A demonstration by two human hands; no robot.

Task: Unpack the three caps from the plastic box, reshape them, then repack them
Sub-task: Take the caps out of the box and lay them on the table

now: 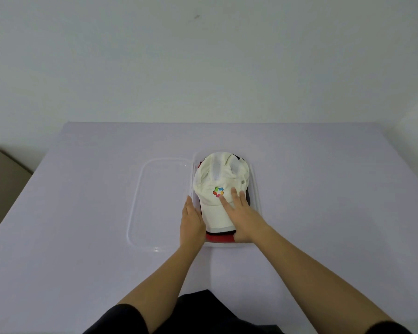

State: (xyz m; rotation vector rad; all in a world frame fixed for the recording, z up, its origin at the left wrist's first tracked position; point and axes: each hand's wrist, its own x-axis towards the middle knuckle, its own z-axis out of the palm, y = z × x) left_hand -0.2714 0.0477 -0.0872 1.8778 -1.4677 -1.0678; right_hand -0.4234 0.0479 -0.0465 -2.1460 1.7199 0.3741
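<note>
Nearest, two bare forearms reach out over the desk to a clear box at its middle. The left hand lies along the box's left wall with fingers straight and together, its edge against the left side of the white cap; whether it is inside or outside the wall I cannot tell. The right hand lies flat on that cap's brim and front panel, fingers straight and spread, gripping nothing, with the fingertips just right of the coloured logo. The white cap sits on top in the box, brim toward the person. Under it a red cap shows at the near edge between the two wrists, and a black cap peeks out at the far right. The lid lies flat on the desk, just left of the box. Beyond the desk stands a pale wall.
</note>
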